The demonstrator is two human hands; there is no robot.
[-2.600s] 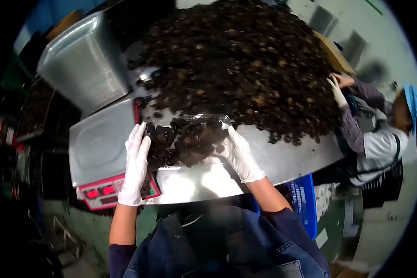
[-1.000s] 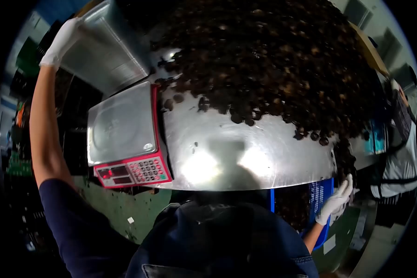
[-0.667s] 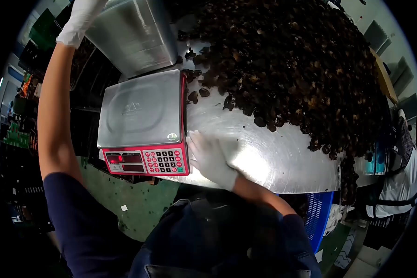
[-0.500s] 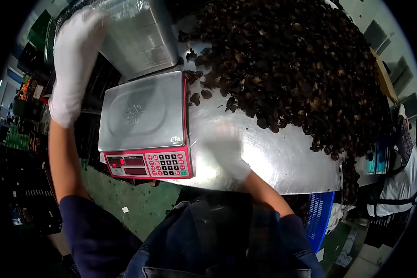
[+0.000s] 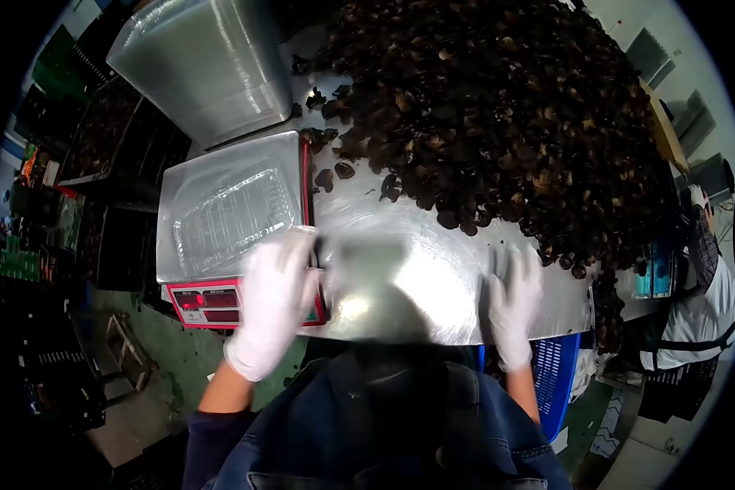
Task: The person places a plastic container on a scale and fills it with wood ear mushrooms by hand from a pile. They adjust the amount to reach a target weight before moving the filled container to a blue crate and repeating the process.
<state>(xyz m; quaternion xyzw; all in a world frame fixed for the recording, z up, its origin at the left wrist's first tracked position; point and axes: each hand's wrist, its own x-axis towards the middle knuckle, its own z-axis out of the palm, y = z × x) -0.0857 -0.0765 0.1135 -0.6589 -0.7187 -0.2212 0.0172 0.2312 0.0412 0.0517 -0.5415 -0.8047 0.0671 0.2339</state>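
My left hand (image 5: 274, 298), in a white glove, is above the front right corner of a red scale (image 5: 202, 315), covering much of its keypad. Its fingers are extended and hold nothing visible. On the scale's steel plate lies a clear plastic tray (image 5: 235, 214), just beyond my fingertips. My right hand (image 5: 514, 306), gloved too, is over the front edge of the steel table (image 5: 449, 282) with fingers apart and nothing in them. In front of it spreads a big heap of dark, flat, roundish pieces (image 5: 498, 106) that look like wood ear mushrooms.
Behind the scale stands a stack of clear plastic trays (image 5: 208, 77). Black crates (image 5: 110, 151) are to the left. A blue basket (image 5: 553, 380) sits below the table edge at right. Another person (image 5: 694, 310) is at the far right.
My left hand has come down from the tray stack to the scale's front corner. A clear tray now lies on the scale. My right hand has moved rightward, away from the scale.
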